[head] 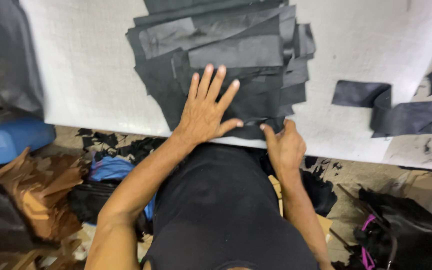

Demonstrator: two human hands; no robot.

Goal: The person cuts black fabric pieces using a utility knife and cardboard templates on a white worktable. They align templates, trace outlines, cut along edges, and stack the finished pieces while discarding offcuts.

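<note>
Right now your left hand (203,112) lies flat with fingers spread on the pile of black fabric pieces (226,65) at the centre of the white worktop (86,75). Your right hand (285,145) pinches the pile's near edge at the worktop's lower rim. Another dark strip (401,112) lies at right.

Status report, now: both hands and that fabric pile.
Left hand flat, fingers spread, pressing the stack of black fabric pieces. Right hand pinching the stack's near edge at the white table rim. Nothing in the way.
</note>
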